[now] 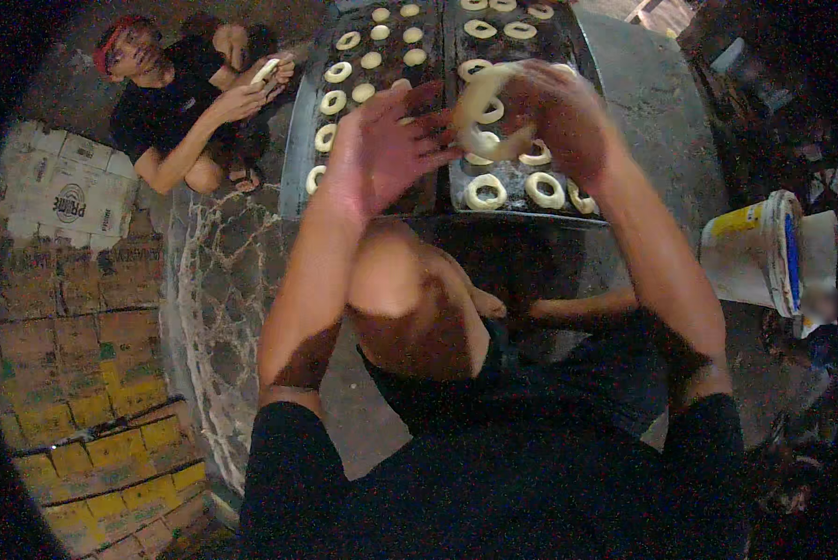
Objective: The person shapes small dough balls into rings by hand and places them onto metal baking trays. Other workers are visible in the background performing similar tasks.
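Observation:
My left hand [395, 149] is raised over the left tray with its fingers spread and nothing in them. To its right, my right hand [563, 121] holds a pale dough ring [475, 98] above the right tray. Motion smears the ring, and exactly how the fingers grip it is hard to see. Below lie two dark metal trays, the left tray [295, 149] and the right tray [521, 217]. Several dough rings [471, 191] rest on the right one. The left one carries more rings [333, 103] and a few round dough balls [371, 61].
At the far left a person [171, 107] crouches beside the trays, holding a piece of dough. Stacked cardboard boxes [83, 345] and netting [227, 271] are on the left. A white bucket [741, 252] stands at the right. My bent knee [391, 271] is close to the trays' near edge.

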Demonstrator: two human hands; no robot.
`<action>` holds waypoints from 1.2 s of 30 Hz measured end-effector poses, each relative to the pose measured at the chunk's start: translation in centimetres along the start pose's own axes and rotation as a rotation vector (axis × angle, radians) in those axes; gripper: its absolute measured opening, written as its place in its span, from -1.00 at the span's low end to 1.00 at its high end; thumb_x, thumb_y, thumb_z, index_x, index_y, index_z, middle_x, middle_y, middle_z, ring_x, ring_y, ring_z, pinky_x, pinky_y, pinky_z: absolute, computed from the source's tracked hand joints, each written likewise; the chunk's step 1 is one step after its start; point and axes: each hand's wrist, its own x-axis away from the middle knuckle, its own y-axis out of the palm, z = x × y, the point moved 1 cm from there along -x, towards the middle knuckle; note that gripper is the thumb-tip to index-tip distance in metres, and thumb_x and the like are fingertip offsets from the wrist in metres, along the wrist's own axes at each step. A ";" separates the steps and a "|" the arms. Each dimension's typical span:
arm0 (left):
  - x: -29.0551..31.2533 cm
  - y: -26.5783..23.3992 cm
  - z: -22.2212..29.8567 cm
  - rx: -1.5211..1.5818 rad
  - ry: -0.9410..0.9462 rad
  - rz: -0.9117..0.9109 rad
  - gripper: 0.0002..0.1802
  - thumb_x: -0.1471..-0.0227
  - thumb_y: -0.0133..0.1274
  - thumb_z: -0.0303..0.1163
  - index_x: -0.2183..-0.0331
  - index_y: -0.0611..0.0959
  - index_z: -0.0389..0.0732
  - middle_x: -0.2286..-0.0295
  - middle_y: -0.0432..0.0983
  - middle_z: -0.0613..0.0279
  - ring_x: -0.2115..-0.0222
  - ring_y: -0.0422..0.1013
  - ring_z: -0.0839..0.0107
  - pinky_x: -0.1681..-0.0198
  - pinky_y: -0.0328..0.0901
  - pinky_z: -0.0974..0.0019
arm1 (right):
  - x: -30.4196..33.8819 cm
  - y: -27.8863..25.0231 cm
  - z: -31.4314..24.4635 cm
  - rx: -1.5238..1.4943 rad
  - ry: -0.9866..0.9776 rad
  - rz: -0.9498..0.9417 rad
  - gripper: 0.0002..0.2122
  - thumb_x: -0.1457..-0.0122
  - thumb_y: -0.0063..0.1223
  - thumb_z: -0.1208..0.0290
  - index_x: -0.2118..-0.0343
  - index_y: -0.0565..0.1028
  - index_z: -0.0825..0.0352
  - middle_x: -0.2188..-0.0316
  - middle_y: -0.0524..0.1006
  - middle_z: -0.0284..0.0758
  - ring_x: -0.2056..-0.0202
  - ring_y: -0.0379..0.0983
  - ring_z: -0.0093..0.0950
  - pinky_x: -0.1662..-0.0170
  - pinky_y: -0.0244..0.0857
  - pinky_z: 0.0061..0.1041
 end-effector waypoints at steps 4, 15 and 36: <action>0.3 -13.5 3.6 -0.532 0.107 0.550 -0.54 -0.16 0.04 -0.27 -0.05 0.45 -0.27 0.19 0.57 -0.03 0.27 0.52 0.19 0.11 0.45 0.16 | -7.2 3.4 10.6 0.690 -0.159 -0.063 -0.81 -0.17 0.13 0.27 0.30 0.60 0.28 0.42 0.56 -0.37 0.41 0.50 -0.41 0.30 0.39 -0.40; -0.9 -39.4 -1.4 -1.610 -0.301 0.805 -0.45 0.01 0.16 0.02 0.22 0.63 -0.31 0.38 0.59 -0.03 0.37 0.52 0.08 0.29 0.37 0.09 | -11.8 9.2 33.9 1.291 -0.535 -0.161 -0.79 0.04 0.16 0.31 0.47 0.58 0.38 0.36 0.48 -0.02 0.31 0.48 -0.09 0.33 0.37 -0.10; -2.6 7.1 1.0 -0.901 0.414 0.164 -0.63 0.09 0.10 -0.77 0.21 0.48 -0.22 0.29 0.54 0.23 0.24 0.49 0.43 0.15 0.40 0.38 | 1.7 3.2 -0.6 0.560 -0.506 0.205 -0.51 -0.02 0.35 0.16 0.00 0.54 0.26 0.27 0.64 -0.16 0.29 0.62 -0.34 0.18 0.47 -0.40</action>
